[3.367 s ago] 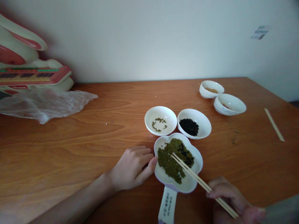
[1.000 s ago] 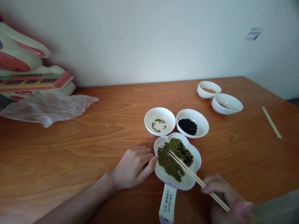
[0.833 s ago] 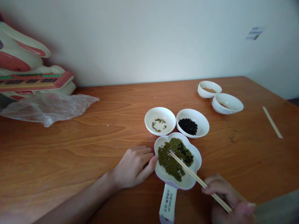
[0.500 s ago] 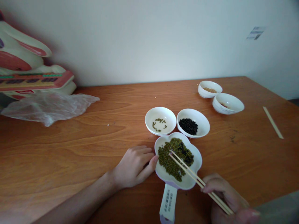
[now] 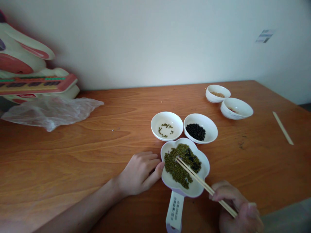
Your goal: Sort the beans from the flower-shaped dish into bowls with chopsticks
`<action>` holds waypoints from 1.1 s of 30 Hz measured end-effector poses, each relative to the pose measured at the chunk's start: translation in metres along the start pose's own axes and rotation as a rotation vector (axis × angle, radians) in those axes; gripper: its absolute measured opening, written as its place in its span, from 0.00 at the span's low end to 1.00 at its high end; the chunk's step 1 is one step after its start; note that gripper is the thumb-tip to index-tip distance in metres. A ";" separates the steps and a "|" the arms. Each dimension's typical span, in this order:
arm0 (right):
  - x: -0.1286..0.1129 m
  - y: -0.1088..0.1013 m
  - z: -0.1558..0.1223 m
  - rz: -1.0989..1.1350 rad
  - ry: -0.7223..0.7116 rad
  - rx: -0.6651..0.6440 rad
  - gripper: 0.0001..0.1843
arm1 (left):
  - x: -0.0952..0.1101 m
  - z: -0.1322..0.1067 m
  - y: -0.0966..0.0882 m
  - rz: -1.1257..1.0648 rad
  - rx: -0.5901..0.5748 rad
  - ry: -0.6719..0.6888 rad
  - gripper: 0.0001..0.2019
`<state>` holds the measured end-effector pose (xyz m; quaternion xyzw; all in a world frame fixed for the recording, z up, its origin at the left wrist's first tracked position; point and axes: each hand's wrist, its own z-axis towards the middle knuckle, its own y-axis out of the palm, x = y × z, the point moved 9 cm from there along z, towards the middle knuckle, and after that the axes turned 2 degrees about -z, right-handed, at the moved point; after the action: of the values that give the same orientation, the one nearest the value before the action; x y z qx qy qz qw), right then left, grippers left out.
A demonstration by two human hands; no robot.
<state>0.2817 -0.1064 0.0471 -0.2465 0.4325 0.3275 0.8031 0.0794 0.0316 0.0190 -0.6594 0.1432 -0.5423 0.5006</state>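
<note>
A flower-shaped white dish (image 5: 202, 183) holds a heap of green beans (image 5: 178, 168) mixed with a few black ones. My left hand (image 5: 138, 173) lies on the table with fingers curled, its thumb touching the dish's left rim. My right hand (image 5: 236, 210), at the bottom right, is closed on a pair of wooden chopsticks (image 5: 201, 183); their tips rest in the green beans. Behind the dish stand a white bowl (image 5: 166, 120) with a few green beans and a white bowl (image 5: 209, 127) with black beans.
Two more white bowls (image 5: 217, 90) (image 5: 236, 108) stand at the back right. A single chopstick (image 5: 282, 127) lies at the right. A crumpled plastic bag (image 5: 51, 110) and a pink-and-white toy (image 5: 26, 74) are at the left. A paper chopstick sleeve (image 5: 174, 212) pokes out under the dish.
The chopstick tips have shifted slightly within the bean heap and opened and closed a little. My left hand has stayed on the dish's rim.
</note>
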 end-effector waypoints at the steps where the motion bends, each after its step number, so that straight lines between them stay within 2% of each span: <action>1: 0.001 -0.001 0.000 -0.001 0.006 0.002 0.36 | 0.000 0.000 0.000 -0.001 0.003 0.003 0.21; 9: 0.006 -0.007 -0.001 -0.008 0.046 0.029 0.38 | -0.001 -0.001 0.001 0.012 0.006 0.007 0.21; 22: 0.005 -0.006 0.001 0.064 -0.008 -0.017 0.38 | -0.001 0.000 0.002 0.015 -0.004 -0.004 0.22; 26: -0.003 -0.007 0.004 0.070 -0.073 -0.008 0.38 | -0.002 0.000 0.003 0.011 -0.009 -0.008 0.22; 30: -0.016 -0.005 0.009 0.110 -0.216 -0.049 0.36 | -0.002 0.000 0.002 0.008 -0.003 -0.003 0.21; 33: -0.026 -0.005 0.013 0.106 -0.308 -0.015 0.36 | -0.002 -0.001 0.002 0.008 0.001 0.001 0.21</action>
<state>0.2821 -0.1093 0.0764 -0.1761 0.3143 0.4065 0.8396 0.0789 0.0314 0.0161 -0.6583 0.1460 -0.5409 0.5028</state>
